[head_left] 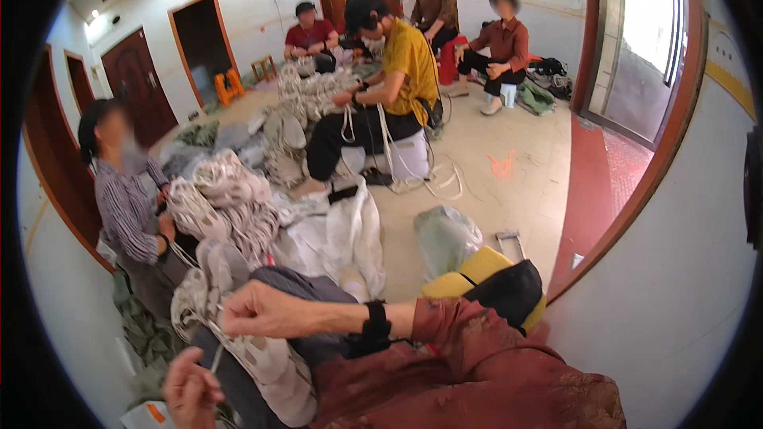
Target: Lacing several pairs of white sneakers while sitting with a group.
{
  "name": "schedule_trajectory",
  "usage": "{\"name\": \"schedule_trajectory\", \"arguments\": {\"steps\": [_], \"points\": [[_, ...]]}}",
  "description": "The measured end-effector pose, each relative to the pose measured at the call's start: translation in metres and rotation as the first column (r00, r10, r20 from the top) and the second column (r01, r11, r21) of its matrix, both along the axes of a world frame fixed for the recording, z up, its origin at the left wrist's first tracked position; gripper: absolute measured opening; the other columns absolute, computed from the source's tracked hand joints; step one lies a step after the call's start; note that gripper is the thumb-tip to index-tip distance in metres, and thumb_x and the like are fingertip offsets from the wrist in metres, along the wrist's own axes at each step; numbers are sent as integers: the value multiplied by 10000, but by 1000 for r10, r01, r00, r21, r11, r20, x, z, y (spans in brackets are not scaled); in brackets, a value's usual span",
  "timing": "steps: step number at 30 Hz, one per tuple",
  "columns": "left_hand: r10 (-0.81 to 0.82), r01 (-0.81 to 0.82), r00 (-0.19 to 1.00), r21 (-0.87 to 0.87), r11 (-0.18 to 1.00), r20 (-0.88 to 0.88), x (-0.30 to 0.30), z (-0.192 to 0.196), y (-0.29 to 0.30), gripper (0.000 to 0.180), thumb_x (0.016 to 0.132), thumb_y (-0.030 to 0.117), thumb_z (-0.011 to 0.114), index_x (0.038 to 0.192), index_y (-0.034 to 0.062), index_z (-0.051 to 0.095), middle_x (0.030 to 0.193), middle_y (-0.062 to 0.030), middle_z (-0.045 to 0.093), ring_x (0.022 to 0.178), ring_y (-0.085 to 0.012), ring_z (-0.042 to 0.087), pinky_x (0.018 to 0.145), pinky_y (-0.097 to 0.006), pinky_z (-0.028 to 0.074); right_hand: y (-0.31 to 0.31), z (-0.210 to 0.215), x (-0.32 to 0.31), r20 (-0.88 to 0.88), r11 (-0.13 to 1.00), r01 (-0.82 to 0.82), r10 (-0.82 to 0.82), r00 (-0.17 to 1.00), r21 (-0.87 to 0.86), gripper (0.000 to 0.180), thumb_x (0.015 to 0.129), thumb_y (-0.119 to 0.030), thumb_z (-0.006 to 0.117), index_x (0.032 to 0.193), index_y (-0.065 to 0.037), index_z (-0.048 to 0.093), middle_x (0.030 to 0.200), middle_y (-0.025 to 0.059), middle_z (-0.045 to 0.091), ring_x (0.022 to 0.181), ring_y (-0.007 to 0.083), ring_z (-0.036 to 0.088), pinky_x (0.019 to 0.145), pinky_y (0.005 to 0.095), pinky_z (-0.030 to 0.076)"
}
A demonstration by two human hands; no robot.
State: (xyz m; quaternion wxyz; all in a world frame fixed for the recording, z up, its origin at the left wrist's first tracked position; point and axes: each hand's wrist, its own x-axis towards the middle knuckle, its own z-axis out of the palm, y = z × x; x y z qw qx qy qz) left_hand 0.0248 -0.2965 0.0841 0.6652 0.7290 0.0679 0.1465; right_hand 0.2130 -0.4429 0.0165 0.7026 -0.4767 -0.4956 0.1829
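Observation:
A white shoe (274,369) lies across my lap on grey trousers. My right hand (262,310), with a black band on its wrist, is closed in a fist just above the shoe and grips a thin white cord (208,319) that runs to the left. Down at the lower left, my left hand (191,391) pinches a thin white strand (217,357) next to the shoe's heel end. The red patterned sleeve of my right arm fills the lower middle.
A heap of white shoes (226,206) and white sacks (342,234) lies on the floor ahead. A person in a striped shirt (127,206) sits at left, one in yellow (409,59) on a white box, others behind. A yellow and black bag (501,282) sits at right, beside a red door frame (636,183).

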Motion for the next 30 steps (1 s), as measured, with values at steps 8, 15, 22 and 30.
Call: {"name": "schedule_trajectory", "arguments": {"steps": [8,15,22,30], "points": [[-410,338,888,308,889,210,8,81,-51,620,1020,180,475,1523,-22,176,796,-77,593,600,-90,496,562,-199,421,-81,57,-4,-384,974,-142,201,901,177,182,949,-188,634,847,-37,636,741,-33,596,522,-5,327,455,193,227],[-344,320,937,245,915,65,30,74,-53,554,1017,190,497,1508,31,294,849,-57,624,644,-99,533,597,-225,446,-122,62,-8,-424,956,-83,201,883,281,174,955,-195,629,870,-45,618,788,-7,625,517,1,332,454,193,224],[-109,58,963,207,977,247,30,55,-48,744,922,239,575,1520,4,199,619,-34,545,479,-62,520,408,-187,443,-137,51,2,-475,944,-95,244,845,317,171,963,-189,620,929,-22,634,603,-88,393,489,2,276,458,194,214],[-226,269,936,135,954,-270,78,-31,13,511,893,112,641,1356,-19,470,910,-53,669,828,-142,664,732,-242,526,-118,72,-7,-407,968,-185,239,882,168,170,945,-179,645,917,-14,672,636,-85,471,501,-1,349,457,186,264]]}}
